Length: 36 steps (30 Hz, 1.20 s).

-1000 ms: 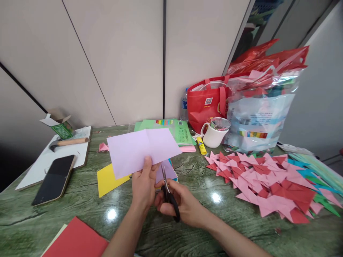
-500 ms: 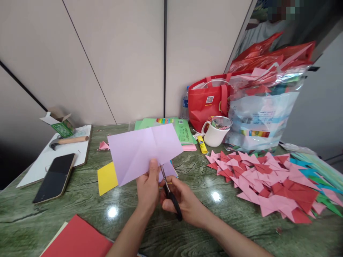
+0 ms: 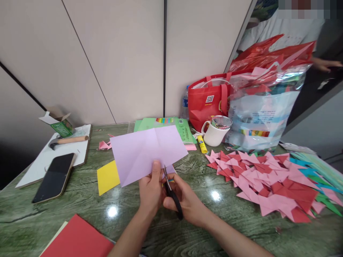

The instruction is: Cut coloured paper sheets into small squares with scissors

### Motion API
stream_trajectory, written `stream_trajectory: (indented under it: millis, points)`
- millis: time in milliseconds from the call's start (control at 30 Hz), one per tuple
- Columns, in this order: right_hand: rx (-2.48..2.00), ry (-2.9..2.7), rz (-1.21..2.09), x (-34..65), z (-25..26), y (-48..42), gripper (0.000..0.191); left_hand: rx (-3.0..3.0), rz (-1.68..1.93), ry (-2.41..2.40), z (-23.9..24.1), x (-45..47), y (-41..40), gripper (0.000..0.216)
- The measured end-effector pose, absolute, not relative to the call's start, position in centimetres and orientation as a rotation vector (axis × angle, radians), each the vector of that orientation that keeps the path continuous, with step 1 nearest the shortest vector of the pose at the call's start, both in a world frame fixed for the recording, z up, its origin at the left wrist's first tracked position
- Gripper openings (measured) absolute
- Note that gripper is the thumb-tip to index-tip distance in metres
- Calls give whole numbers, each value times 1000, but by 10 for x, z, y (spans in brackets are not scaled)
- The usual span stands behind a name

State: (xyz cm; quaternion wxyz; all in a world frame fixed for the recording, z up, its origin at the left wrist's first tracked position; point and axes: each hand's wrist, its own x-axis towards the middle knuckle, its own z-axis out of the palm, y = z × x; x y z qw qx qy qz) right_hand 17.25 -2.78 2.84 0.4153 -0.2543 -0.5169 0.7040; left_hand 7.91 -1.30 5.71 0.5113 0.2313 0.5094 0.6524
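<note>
A creased sheet of purple paper (image 3: 147, 148) is pinched at its lower edge by my left hand (image 3: 151, 191), thumb on top. My right hand (image 3: 184, 200) grips black-handled scissors (image 3: 173, 196), their blades pointing up at the lower edge of the sheet, just right of my left thumb. Whether the blades are around the paper I cannot tell. Below the sheet, another piece of purple paper (image 3: 169, 170) shows in part behind my hands. Yellow paper (image 3: 107, 177) lies on the table to the left, partly covered by the held sheet.
Folded pink and red paper pieces (image 3: 262, 178) are heaped at the right. Behind them stand a clear bag (image 3: 265, 110), a red bag (image 3: 203, 107) and a white mug (image 3: 214, 135). A phone (image 3: 55, 176), hammer (image 3: 69, 140) and red paper (image 3: 77, 239) lie left. A person stands beyond the bags.
Both hands, the purple sheet and the scissors have shifted slightly right. The person behind the bags has come further into view, with a hand showing at the right edge.
</note>
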Motion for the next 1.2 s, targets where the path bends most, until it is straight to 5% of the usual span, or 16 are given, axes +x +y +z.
stream_trajectory:
  millis: [1200]
  points:
    - [-637,-1288,1758,171,32,-26,51,724,1554,1336,48,76,-16,40]
